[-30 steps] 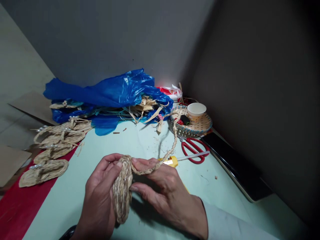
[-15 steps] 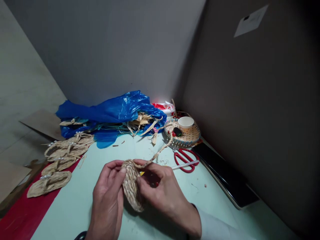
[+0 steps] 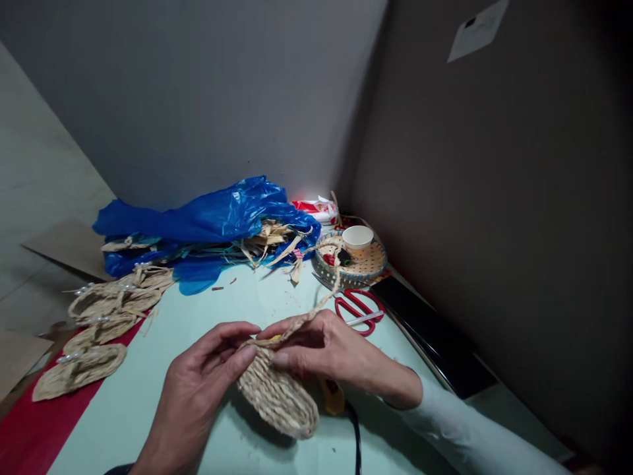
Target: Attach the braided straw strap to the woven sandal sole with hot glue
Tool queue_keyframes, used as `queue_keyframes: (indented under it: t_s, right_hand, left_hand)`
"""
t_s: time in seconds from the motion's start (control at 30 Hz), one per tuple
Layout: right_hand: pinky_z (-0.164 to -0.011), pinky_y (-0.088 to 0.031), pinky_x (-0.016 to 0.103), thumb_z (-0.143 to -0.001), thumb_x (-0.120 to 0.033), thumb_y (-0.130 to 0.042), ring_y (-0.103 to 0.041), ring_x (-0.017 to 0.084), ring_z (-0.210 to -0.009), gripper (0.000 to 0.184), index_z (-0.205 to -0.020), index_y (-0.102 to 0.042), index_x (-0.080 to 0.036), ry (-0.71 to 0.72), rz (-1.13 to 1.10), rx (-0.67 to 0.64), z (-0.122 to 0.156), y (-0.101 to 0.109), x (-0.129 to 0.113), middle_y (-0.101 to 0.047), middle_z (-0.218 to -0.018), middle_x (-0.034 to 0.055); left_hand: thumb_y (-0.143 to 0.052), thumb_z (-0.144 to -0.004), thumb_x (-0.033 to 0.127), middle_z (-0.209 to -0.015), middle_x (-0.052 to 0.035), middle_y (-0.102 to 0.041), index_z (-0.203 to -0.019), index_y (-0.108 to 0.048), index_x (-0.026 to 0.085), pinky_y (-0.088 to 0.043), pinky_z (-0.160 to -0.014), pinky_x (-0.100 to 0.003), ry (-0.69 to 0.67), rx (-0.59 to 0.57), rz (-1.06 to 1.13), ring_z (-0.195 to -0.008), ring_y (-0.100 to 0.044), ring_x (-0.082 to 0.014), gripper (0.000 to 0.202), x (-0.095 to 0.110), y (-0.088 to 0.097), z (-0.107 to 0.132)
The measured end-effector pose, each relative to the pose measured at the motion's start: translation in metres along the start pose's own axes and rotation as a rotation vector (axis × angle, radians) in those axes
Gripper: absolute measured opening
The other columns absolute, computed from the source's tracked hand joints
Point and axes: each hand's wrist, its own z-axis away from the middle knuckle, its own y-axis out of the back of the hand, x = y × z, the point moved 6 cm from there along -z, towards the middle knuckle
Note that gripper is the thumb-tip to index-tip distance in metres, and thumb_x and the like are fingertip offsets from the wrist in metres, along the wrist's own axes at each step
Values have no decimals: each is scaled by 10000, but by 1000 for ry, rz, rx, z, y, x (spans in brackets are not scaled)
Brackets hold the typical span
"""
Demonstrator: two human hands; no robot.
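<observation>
Both my hands hold a small oval sole woven from pale straw braid (image 3: 279,396), low in the middle of the view. My left hand (image 3: 198,389) pinches its near left edge with thumb and fingers. Closed on the upper rim is my right hand (image 3: 326,349), where a loose braided straw cord (image 3: 321,297) leaves the sole and runs up toward a round woven basket tray (image 3: 368,264). The sole lies nearly flat above the pale green table (image 3: 163,382).
Several finished straw sandals (image 3: 99,316) lie at left on a red strip (image 3: 30,435). A blue plastic bag (image 3: 212,214) with straw strips sits at the back. Red scissors (image 3: 359,307), a paper cup (image 3: 357,237), a dark tablet (image 3: 430,336) and a black cable (image 3: 353,435) lie to the right.
The woven sole has been turned from standing on edge to lying nearly flat. My right hand shifted up onto its top rim, and the view swung slightly right.
</observation>
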Motion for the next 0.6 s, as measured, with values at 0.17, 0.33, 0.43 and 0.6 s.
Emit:
queue_keyframes:
  t_s: [0.17,0.33,0.43,0.6]
  right_hand:
    - [-645,-494,216,-853,-460,-792,-605,117,-707,314,-951,-799,-162,6,-75,65,0,10,2,-694,-803,-2]
    - [-603,-491,213,-796,-507,-821,-583,107,-664,370,-838,-749,-147,-37,-146,81,-2,13,11,-668,-767,-6]
    - [-580,-487,223,-782,-555,-812,-573,110,-641,416,-825,-711,-154,-74,-168,99,-3,14,18,-651,-748,-9]
    - [-541,-464,211,-797,-577,-791,-542,96,-586,434,-765,-658,-164,-111,-147,139,-3,14,21,-610,-704,-28]
  left_hand:
    - [-897,-654,452,-854,-46,-840,-833,-844,288,-596,-702,-183,62,-22,-69,-807,-781,-222,248,-13,0,-7]
    - [-895,-639,482,-838,-22,-849,-823,-851,318,-607,-674,-176,95,-28,-121,-771,-790,-213,251,-22,4,-6]
    - [-865,-651,494,-828,24,-847,-807,-846,342,-592,-676,-143,113,0,-160,-757,-784,-177,219,-25,5,1]
    - [-781,-669,420,-785,109,-824,-698,-829,402,-544,-741,-92,52,46,-262,-777,-765,-123,59,-16,-2,10]
